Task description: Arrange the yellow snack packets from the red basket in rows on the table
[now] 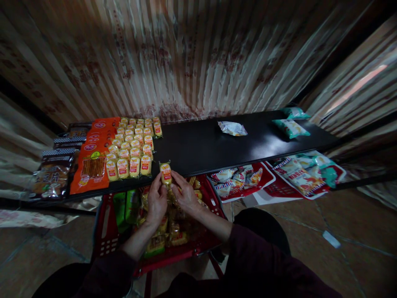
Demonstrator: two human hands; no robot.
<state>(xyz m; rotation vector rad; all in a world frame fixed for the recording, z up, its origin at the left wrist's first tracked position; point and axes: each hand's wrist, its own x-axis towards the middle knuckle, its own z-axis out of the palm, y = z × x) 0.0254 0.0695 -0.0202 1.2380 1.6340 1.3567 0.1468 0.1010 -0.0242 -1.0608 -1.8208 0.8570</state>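
Observation:
Between my two hands is a small yellow wrapped snack cake (166, 173) with a red and white label, at the front edge of the black shelf (192, 145). The fingers of my left hand (156, 200) close on its left side, and those of my right hand (185, 194) on its right side. To the left, rows of the same wrapped cakes (134, 166) stand packed together on the shelf. Below my hands, a red basket (107, 231) holds more yellow packets (178, 238), partly hidden by my hands and forearms.
Orange snack bags (93, 165) and dark brown packages (51, 178) fill the shelf's left end. A white packet (232, 128) and teal packets (291, 128) lie farther right. Red baskets of snack bags (237, 182) sit under the shelf's right part. Behind hangs a pleated curtain (186, 62).

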